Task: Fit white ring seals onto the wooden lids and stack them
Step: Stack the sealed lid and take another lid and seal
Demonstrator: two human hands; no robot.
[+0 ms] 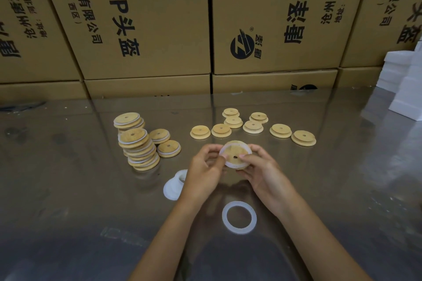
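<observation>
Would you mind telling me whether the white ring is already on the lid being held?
On, though perhaps not fully seated: the white ring circles the lid, and both hands pinch its edge.

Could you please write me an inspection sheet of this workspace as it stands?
Surface: glossy, reflective grey tabletop, dusty specks.
Job's things: round wooden lid with centre hole held above the table, a white ring seal on it; eight bare wooden lids spread behind; leaning stack of sealed lids at left, two more sealed lids beside it; loose white ring seal near the wrists; pile of white seals partly hidden by the left hand.
Clutter: nothing seen.
Grippers: left hand and right hand both pinch the lid's edges.
Cables: nothing seen.
Surroundings: printed brown cardboard cartons behind; white foam blocks at right.
</observation>
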